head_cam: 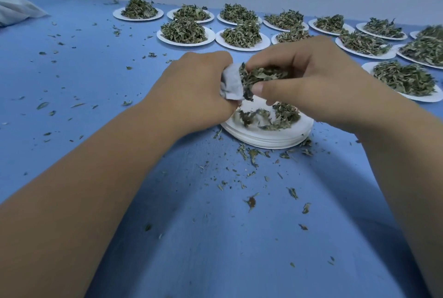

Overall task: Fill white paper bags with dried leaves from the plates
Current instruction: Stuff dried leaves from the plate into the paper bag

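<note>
My left hand [196,87] grips a small white paper bag [232,84], its mouth turned to the right. My right hand [309,77] pinches a clump of dried green leaves [261,77] right at the bag's mouth. Both hands hover over a stack of white paper plates [268,137] in the middle of the table. The top plate carries a thin remainder of leaves [275,115]. How full the bag is stays hidden by my fingers.
Several white plates heaped with dried leaves [184,32] stand in rows along the back and right side of the blue table [96,70]. Loose leaf crumbs [251,154] lie scattered around. A whitish bag or cloth [16,10] lies at far left.
</note>
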`<state>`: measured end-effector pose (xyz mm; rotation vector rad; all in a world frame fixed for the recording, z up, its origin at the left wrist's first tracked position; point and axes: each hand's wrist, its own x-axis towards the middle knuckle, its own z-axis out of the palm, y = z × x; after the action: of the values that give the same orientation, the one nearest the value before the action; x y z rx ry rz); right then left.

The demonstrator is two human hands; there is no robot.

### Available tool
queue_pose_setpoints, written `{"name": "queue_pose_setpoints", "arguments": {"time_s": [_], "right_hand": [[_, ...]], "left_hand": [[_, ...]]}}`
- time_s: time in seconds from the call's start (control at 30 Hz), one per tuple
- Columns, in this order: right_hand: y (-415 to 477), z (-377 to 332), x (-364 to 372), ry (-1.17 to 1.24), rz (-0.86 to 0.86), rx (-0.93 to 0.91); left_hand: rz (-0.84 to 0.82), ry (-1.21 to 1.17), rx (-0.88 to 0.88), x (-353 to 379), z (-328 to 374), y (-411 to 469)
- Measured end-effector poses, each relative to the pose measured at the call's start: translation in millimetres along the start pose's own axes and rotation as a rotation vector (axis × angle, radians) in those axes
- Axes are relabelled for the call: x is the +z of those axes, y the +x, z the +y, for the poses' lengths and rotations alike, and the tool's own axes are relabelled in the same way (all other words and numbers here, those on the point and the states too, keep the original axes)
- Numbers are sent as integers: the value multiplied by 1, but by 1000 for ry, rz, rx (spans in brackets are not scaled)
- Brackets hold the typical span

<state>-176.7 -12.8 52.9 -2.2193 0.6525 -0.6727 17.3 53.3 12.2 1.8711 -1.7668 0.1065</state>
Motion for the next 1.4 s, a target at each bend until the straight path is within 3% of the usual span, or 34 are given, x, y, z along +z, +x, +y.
{"name": "queue_pose_setpoints", "arguments": {"time_s": [0.47, 0.67, 0.87, 1.4], "right_hand": [[5, 9, 17, 5, 208, 24], [5, 9, 20, -23, 160, -13], [2, 14, 4, 64, -71, 39], [9, 19, 12, 17, 140, -54]], "left_hand": [[51, 90, 91, 3, 10, 1], [4, 114, 117, 3, 13, 0], [-20, 90, 72, 2, 10, 0], [-13, 48, 156, 1, 21, -1]]}}
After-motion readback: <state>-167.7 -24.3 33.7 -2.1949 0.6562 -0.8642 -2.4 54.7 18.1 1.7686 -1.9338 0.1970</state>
